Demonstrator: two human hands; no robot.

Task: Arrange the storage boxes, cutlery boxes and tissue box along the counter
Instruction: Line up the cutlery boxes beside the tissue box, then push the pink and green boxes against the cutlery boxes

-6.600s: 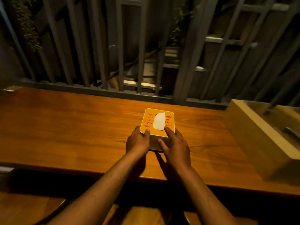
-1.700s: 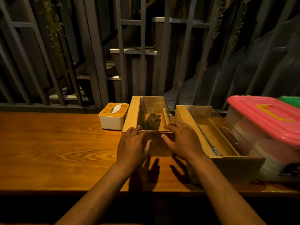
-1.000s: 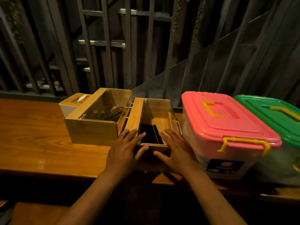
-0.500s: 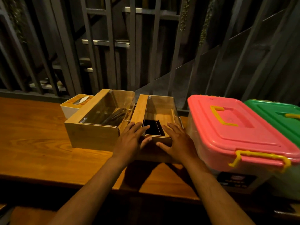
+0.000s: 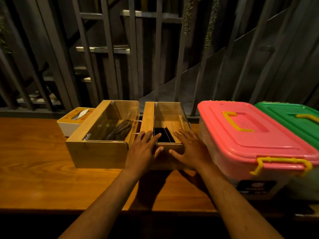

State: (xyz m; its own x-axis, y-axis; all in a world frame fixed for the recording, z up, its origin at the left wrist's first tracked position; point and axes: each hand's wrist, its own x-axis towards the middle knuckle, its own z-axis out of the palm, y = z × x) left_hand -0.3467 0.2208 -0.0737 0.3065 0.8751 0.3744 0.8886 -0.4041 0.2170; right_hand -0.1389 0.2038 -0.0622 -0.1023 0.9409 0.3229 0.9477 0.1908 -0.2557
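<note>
Wooden counter (image 5: 38, 169) across the frame, warm orange grain, dark slatted railing (image 5: 110, 57) behind the far edge.

Far right: green-lid storage box (image 5: 293, 118), cut off by frame edge, yellow handle on lid. Just left of it, touching or nearly so: pink-lid storage box (image 5: 250, 135), clear body, yellow lid handle + yellow front latch (image 5: 283, 163). Dark label (image 5: 255, 187) on near face w/ round logo, text too blurred to read.

Centre: right cutlery box (image 5: 172, 118), wood sides, clear lid, dark utensils or sleeves inside at near end. Just beside pink box on its right; on its left, close to the left cutlery box (image 5: 96, 152), narrow gap at far end, near ends hidden by a hand. Left cutlery box angled slightly, clear lid, dark long cutlery lying in it.

Far left of row: tissue box (image 5: 72, 123), white body, orange top w/ red characters, not legible; white tissue poking from slot. Partly hidden behind left cutlery box, touching or just beside, can't tell which.

Left hand (image 5: 143, 150) flat on near-left corner of right cutlery box, fingers spread, tips over lid edge. Right hand (image 5: 191, 150) flat on near-right corner, fingers spread, thumb pointing inward. Neither curled round anything; palms pressing against box's near end. Bare forearms reaching in from bottom.
</note>
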